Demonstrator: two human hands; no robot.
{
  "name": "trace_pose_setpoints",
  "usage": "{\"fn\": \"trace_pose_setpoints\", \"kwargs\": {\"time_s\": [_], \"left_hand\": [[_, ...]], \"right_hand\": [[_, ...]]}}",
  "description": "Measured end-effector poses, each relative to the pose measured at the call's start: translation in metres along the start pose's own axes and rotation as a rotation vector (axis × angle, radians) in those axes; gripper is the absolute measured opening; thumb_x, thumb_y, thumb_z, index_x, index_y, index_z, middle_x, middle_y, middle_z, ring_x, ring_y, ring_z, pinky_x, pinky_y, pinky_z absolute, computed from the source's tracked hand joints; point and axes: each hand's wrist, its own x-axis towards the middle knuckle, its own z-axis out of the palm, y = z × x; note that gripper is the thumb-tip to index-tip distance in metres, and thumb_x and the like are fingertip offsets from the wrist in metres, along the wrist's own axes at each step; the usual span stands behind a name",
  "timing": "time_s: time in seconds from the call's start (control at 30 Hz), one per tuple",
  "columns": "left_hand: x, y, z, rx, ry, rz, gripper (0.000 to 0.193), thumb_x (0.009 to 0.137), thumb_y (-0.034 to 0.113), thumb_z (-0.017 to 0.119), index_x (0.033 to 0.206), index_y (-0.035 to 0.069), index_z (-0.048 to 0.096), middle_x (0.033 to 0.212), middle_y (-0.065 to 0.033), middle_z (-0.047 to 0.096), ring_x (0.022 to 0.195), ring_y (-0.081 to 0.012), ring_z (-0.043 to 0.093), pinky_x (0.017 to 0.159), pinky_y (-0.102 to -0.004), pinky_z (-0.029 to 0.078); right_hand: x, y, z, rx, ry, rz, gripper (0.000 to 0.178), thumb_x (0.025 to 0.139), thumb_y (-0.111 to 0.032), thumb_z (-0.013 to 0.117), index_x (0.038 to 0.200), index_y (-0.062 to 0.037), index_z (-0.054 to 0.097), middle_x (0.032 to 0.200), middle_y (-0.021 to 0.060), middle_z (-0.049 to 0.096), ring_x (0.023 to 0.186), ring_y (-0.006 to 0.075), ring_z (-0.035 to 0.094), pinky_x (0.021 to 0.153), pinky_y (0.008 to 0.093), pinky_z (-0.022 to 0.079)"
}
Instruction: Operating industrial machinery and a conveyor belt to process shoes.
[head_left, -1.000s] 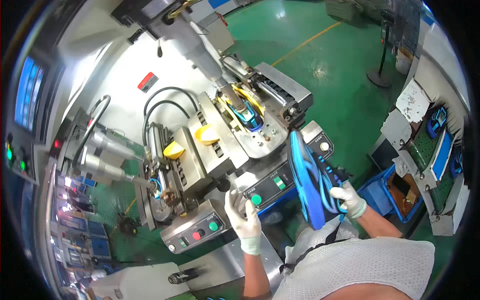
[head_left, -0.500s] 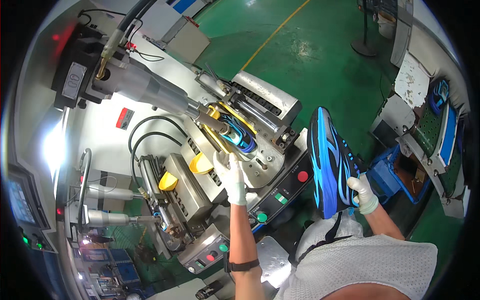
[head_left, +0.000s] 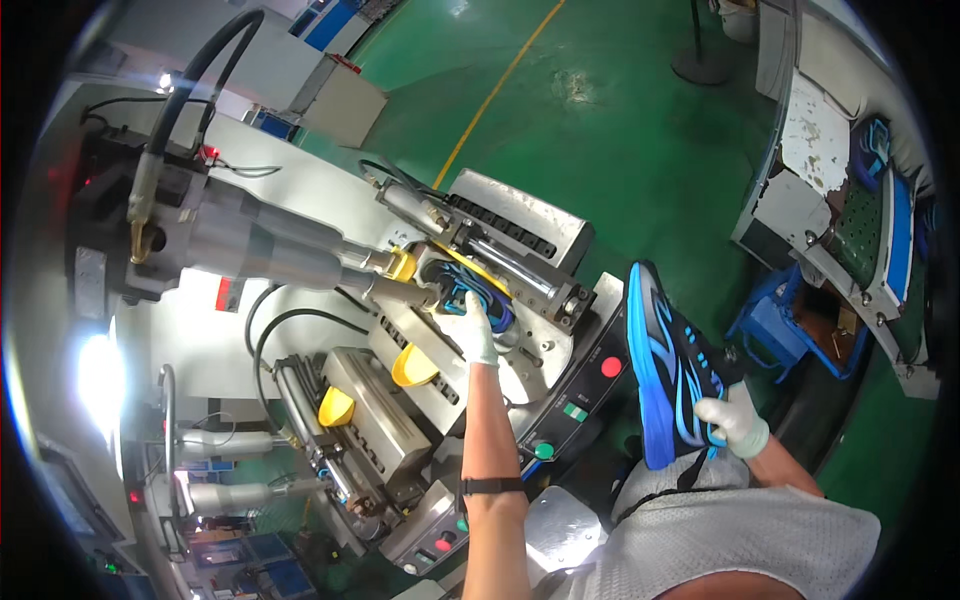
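My left hand (head_left: 468,328), in a white glove, reaches to the near left side of a black and blue sports shoe (head_left: 466,285) lying in the metal press machine (head_left: 535,350). Its fingers are apart and lie against the shoe; some fingertips are hard to make out. Close by the hand ends a metal press rod (head_left: 395,290), left of the shoe. A second black and blue shoe (head_left: 668,365) is in my gloved right hand (head_left: 738,422), which grips it at its lower right end. That shoe is held upright, toe up, to the right of the machine.
Yellow pads (head_left: 413,367) sit on the machine's left station. A control panel with a red button (head_left: 611,367) and a green button (head_left: 543,451) runs along its front. At right stand a blue crate (head_left: 775,325) and a rack (head_left: 865,235) with shoes.
My left hand has moved from beside the machined station onto the shoe in it. The press rod has drawn back from that shoe. My right hand still holds the other shoe, slightly lower.
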Motion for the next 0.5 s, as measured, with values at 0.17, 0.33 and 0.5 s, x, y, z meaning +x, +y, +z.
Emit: {"fn": "trace_pose_setpoints", "kwargs": {"time_s": [0.17,0.33,0.5], "left_hand": [[0.017,-0.040,0.040,0.159,0.041,-0.040,0.093,0.086,0.023,0.070,0.151,-0.015,0.015,0.144,-0.0379,0.042,0.131,-0.0448,0.049,0.114,-0.0409,0.036],[0.032,-0.046,-0.028,-0.529,-0.168,-0.156,0.053,0.086,0.004,0.067,0.135,-0.009,0.048,0.118,-0.0198,0.065,0.103,-0.0280,0.068,0.092,-0.0367,0.054],[-0.074,-0.019,-0.126,-0.773,-0.207,-0.179,0.030,0.095,0.011,0.062,0.121,-0.005,0.062,0.117,-0.0111,0.066,0.103,-0.0221,0.065,0.087,-0.0349,0.054]], "right_hand": [[0.000,0.004,0.013,-0.119,-0.017,-0.479,0.079,0.079,-0.033,0.082,0.142,0.0028,0.052,0.137,0.0060,0.058,0.121,0.0171,0.053,0.107,0.0353,0.038],[0.005,0.023,0.010,-0.252,-0.038,-0.386,0.078,0.077,-0.025,0.080,0.145,0.0003,0.050,0.132,0.0051,0.061,0.112,0.0136,0.057,0.099,0.0320,0.044],[0.006,-0.013,0.068,-0.512,-0.086,-0.451,0.059,0.078,-0.008,0.068,0.136,0.0009,0.057,0.119,0.0037,0.067,0.105,0.0141,0.059,0.096,0.0330,0.046]]}}
